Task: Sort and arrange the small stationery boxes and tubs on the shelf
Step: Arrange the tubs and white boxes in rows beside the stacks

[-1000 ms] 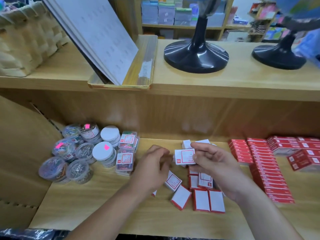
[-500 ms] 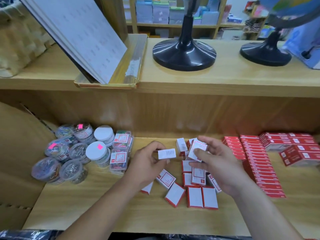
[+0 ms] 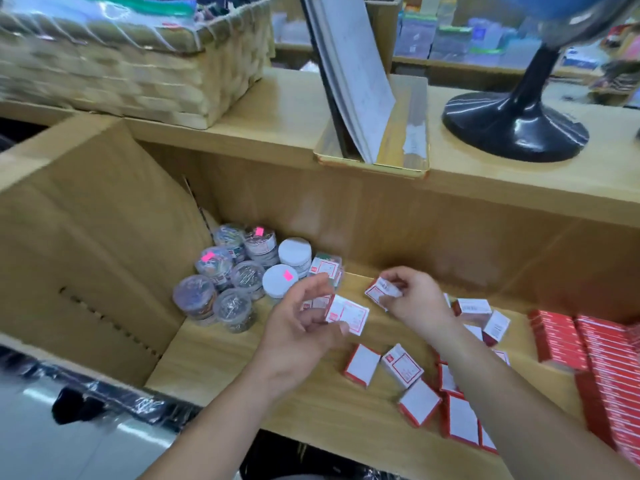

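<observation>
L hand [image 3: 298,327] is up over the shelf [image 3: 221,368], fingers [image 3: 313,287] curled round a small white-and-red box [image 3: 348,313], thumb under it, box tilted in the air. R hand [image 3: 417,301] is just beside, pinching a 2nd small box [image 3: 381,292], also off the shelf. The 2 boxes are near each other, not touching. Below & to the R, loose boxes [image 3: 401,367] lie scattered on the shelf, some flat, some on edge. Tubs [image 3: 239,282], clear & white-lidded, are bunched at the back L corner. Red packs [image 3: 588,344] sit in rows far R. Pic's blurry, can't read labels.
</observation>
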A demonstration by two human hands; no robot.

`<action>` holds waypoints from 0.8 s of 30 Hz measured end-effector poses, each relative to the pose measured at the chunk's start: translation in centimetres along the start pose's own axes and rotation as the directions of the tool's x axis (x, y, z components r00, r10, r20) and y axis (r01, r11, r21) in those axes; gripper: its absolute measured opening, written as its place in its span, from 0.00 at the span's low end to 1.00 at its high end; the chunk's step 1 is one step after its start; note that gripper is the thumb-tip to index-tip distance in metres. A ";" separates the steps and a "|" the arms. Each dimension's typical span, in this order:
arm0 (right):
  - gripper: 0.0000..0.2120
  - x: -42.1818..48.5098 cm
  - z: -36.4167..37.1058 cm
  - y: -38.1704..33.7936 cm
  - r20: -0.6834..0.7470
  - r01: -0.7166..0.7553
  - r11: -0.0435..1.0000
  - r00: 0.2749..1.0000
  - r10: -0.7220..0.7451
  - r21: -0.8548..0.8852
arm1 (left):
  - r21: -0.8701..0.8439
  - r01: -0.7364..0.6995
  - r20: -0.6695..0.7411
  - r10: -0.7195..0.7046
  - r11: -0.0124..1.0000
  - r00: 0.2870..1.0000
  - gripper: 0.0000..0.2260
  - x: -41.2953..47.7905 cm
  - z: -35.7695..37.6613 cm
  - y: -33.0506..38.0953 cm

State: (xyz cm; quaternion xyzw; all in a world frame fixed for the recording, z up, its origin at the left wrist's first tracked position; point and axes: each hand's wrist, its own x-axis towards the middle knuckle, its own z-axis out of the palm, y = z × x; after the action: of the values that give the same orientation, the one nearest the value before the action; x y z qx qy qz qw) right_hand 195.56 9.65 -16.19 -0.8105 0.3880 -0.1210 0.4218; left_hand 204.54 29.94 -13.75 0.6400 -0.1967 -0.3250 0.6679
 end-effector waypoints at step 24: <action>0.16 -5.6 -0.8 -1.1 0.037 0.158 0.986 0.986 -0.160 0.056 | 0.532 -0.455 0.311 0.335 0.714 0.889 0.26 2.9 1.3 0.3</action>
State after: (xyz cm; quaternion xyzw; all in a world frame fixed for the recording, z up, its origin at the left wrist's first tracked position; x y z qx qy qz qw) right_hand 192.01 13.63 -14.07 -0.8297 0.3099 -0.1477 0.4402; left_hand 205.79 27.05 -13.72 0.7236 -0.4840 -0.1564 0.4666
